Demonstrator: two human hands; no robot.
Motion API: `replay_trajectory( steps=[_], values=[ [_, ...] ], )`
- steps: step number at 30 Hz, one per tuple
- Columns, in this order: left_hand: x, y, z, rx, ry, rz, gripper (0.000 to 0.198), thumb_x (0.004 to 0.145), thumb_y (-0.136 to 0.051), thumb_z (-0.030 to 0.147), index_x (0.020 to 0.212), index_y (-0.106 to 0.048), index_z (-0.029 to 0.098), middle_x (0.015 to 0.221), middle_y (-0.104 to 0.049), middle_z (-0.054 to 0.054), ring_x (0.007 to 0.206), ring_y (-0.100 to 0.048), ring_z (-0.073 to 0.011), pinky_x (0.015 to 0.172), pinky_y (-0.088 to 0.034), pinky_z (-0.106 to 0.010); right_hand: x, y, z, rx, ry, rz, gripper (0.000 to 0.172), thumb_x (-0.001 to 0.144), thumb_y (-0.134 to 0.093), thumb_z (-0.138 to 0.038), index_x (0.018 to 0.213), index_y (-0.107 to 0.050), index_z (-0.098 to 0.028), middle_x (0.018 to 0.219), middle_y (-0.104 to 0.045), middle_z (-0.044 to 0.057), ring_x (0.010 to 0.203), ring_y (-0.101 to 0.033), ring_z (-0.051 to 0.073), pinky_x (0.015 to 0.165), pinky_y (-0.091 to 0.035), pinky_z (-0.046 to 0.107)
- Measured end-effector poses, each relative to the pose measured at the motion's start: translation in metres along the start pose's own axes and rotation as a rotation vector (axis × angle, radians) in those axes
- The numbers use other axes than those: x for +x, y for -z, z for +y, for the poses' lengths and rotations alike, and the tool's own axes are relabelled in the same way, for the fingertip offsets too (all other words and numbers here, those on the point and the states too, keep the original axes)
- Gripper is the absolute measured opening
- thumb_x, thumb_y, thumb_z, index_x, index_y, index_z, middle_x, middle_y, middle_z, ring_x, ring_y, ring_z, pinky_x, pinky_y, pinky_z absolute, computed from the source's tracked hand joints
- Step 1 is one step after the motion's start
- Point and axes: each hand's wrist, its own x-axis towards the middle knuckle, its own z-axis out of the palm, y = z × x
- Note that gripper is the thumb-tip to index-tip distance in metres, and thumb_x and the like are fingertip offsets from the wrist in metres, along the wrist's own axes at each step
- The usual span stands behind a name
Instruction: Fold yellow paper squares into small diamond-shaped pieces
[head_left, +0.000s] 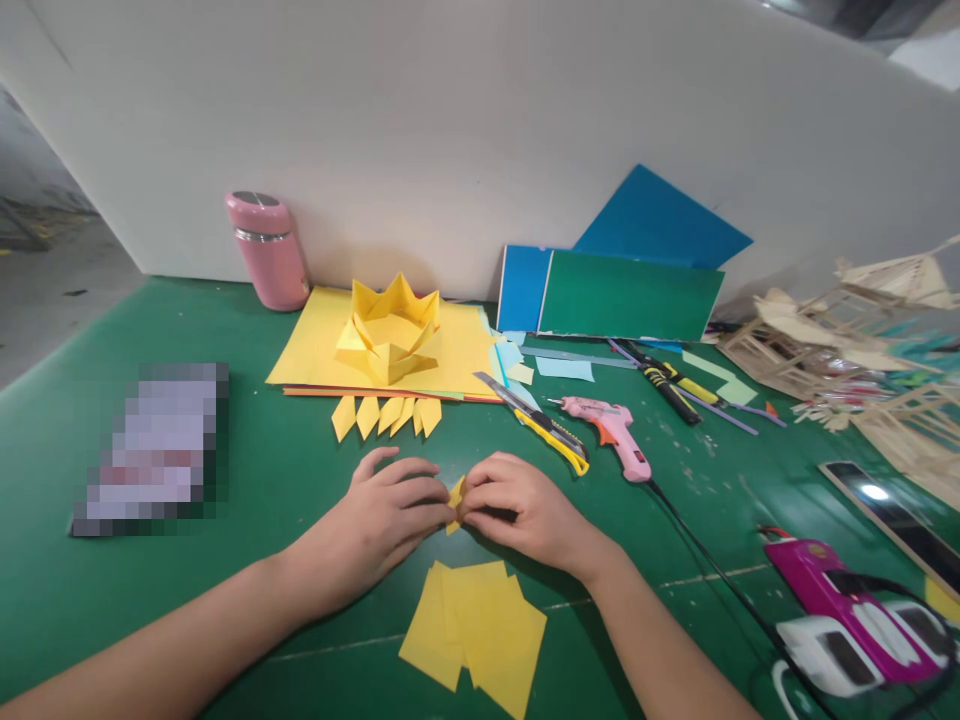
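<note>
Between both hands, over the green table, is a small folded yellow paper. My left hand touches its left side with the fingertips. On the right side, my right hand pinches it between thumb and fingers. Loose yellow paper squares lie overlapping just below the hands. Several folded yellow pointed pieces are lined up beyond my left hand. Behind them, a folded yellow paper ring with points rests on a stack of yellow sheets.
A pink glue gun, yellow cutter and pliers lie to the right. Further right are a magenta power strip, a phone and wooden models. A pink flask stands back left.
</note>
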Motion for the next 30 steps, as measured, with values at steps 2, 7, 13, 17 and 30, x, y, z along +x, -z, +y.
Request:
replay_trajectory(
  steps=[2, 7, 13, 17, 30],
  values=[
    [0.000, -0.001, 0.000, -0.010, -0.005, 0.017, 0.031, 0.100, -0.035, 0.025, 0.098, -0.065, 0.030, 0.101, -0.071, 0.003, 0.111, -0.055, -0.0193, 0.103, -0.019, -0.040, 0.000, 0.000, 0.000, 0.005, -0.003, -0.001, 0.012, 0.090, -0.056, -0.016, 0.082, -0.066, -0.019, 0.085, -0.065, 0.004, 0.082, -0.057, 0.016, 0.075, -0.043, 0.029],
    [0.004, 0.006, 0.002, 0.008, -0.026, -0.011, 0.028, 0.099, -0.039, 0.026, 0.094, -0.066, 0.028, 0.097, -0.071, 0.003, 0.107, -0.057, -0.0187, 0.101, -0.019, -0.038, 0.001, -0.003, -0.001, 0.013, -0.020, -0.006, 0.012, 0.090, -0.054, -0.017, 0.081, -0.063, -0.019, 0.084, -0.064, 0.004, 0.083, -0.056, 0.017, 0.077, -0.043, 0.031],
    [0.008, 0.007, 0.008, -0.025, 0.025, 0.021, 0.028, 0.098, -0.043, 0.030, 0.085, -0.067, 0.026, 0.089, -0.071, 0.004, 0.095, -0.061, -0.0166, 0.096, -0.025, -0.035, 0.002, -0.006, -0.002, 0.040, -0.074, 0.014, 0.010, 0.088, -0.057, -0.018, 0.079, -0.059, -0.019, 0.082, -0.063, 0.003, 0.081, -0.056, 0.017, 0.075, -0.042, 0.031],
    [0.008, 0.003, 0.008, -0.047, 0.047, 0.041, 0.028, 0.099, -0.042, 0.030, 0.085, -0.067, 0.026, 0.088, -0.071, 0.004, 0.094, -0.061, -0.0168, 0.098, -0.024, -0.036, 0.002, -0.005, -0.002, 0.051, -0.074, 0.011, 0.010, 0.089, -0.056, -0.019, 0.081, -0.061, -0.019, 0.083, -0.063, 0.004, 0.082, -0.056, 0.017, 0.077, -0.044, 0.032],
    [0.009, 0.003, 0.010, -0.049, 0.160, -0.045, 0.018, 0.093, -0.049, 0.024, 0.086, -0.065, 0.025, 0.092, -0.068, 0.003, 0.095, -0.059, -0.0186, 0.099, -0.024, -0.040, -0.002, 0.001, 0.005, 0.105, -0.057, -0.021, 0.012, 0.088, -0.061, -0.017, 0.087, -0.073, -0.020, 0.087, -0.066, 0.004, 0.084, -0.061, 0.016, 0.077, -0.048, 0.029]
  ],
)
